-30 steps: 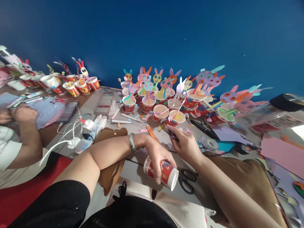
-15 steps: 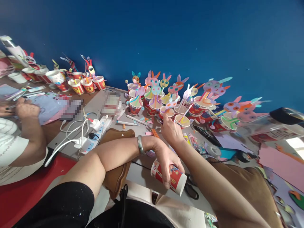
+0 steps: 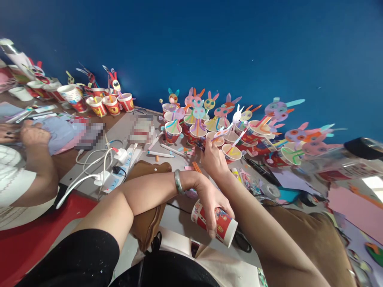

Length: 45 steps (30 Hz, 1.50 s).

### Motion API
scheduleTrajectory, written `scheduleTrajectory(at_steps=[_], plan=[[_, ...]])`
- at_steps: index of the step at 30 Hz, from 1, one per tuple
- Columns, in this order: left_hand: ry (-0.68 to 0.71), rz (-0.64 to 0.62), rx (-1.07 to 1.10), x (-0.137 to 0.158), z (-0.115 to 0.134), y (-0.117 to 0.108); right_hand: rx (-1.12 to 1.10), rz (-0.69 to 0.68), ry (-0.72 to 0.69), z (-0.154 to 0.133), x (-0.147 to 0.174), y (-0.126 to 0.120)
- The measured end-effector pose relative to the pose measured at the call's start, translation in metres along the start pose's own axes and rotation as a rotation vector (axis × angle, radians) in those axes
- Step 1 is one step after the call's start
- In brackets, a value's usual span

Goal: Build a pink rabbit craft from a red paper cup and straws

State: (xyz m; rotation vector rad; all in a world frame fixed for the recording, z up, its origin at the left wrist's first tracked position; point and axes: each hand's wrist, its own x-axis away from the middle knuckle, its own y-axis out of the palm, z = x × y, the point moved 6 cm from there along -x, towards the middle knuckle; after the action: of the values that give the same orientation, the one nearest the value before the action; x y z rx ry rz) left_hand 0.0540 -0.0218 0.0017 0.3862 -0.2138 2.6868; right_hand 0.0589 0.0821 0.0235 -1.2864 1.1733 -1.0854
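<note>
My left hand (image 3: 212, 199), with a bracelet on its wrist, is wrapped round a red and white printed paper cup (image 3: 226, 225). The cup lies tilted on its side, low over the table's front edge. Further in, my right hand (image 3: 214, 159) reaches out beyond it, fingers pressed together beside a small dark object (image 3: 200, 144). What its fingers hold is mostly hidden. Just past the fingertips stands a paper cup (image 3: 216, 139) with a paper figure in it. Another decorated cup (image 3: 231, 153), yellow inside, is right of my hand.
Many cups with paper rabbit heads (image 3: 198, 109) line the blue wall. Pens (image 3: 161, 154), a white power strip (image 3: 122, 169) and a brown pouch (image 3: 149, 171) lie to the left. A plastic jar (image 3: 344, 159) stands right. A co-worker's hands (image 3: 35, 133) are at far left.
The view has shifted slightly. My right hand has drawn a little left and nearer to me, away from the decorated cup. My left hand keeps the paper cup at about the same place.
</note>
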Motion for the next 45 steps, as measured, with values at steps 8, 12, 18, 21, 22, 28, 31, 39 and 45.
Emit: scheduleTrajectory(at_steps=[8,12,18,21,22,28,31,39,45], plan=[[-0.014,0.013,0.001,0.001,0.002,0.0,0.13,0.003,-0.034,0.001,0.009,0.001],[-0.03,0.017,-0.007,0.001,0.001,0.0,0.256,0.032,-0.086,0.001,0.01,-0.001],[-0.017,0.015,-0.031,-0.001,0.0,-0.001,0.323,0.053,-0.082,-0.004,0.007,-0.009],[-0.012,0.011,-0.022,-0.002,-0.001,0.0,0.334,0.056,-0.076,-0.007,0.003,-0.009],[-0.013,0.01,-0.015,-0.002,-0.001,0.0,0.335,0.05,-0.076,-0.007,0.002,-0.009],[-0.007,-0.008,0.013,-0.002,0.0,0.002,0.318,0.017,-0.066,-0.007,-0.007,-0.009],[-0.011,-0.006,-0.001,-0.002,-0.001,0.003,0.304,0.007,-0.05,-0.006,-0.01,-0.017],[-0.019,0.018,-0.041,-0.002,-0.006,0.003,0.266,-0.022,-0.016,-0.003,-0.02,-0.04],[-0.014,0.008,-0.024,-0.001,-0.003,0.002,0.242,-0.023,-0.04,-0.001,-0.027,-0.044]])
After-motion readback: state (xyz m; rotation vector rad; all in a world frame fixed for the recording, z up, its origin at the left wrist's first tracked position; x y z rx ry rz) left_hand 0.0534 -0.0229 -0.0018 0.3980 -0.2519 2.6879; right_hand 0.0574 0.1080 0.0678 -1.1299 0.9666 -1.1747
